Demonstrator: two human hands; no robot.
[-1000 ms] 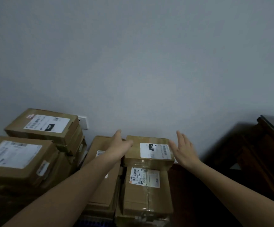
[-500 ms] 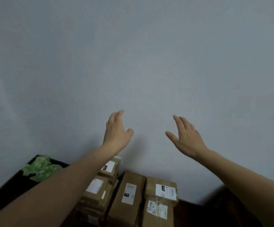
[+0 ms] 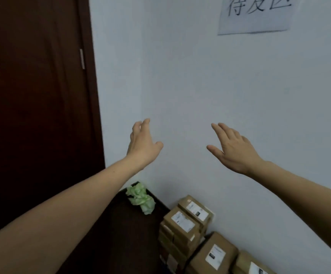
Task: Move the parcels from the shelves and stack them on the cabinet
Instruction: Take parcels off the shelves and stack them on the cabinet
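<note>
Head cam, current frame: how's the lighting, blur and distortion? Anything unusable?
Head view: dim, flat, bluish light with no glare, and the door is nearly black with its detail lost. Head view: wide-angle lean in the door edge and the sign. Head view: left hand and right hand slightly soft; labels on the parcels unreadable.

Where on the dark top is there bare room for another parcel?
The bare patch of the dark top lies in front of the green crumpled bundle and left of the tall parcel stack. Along the wall it is crowded: that stack, then flat parcels side by side.
</note>
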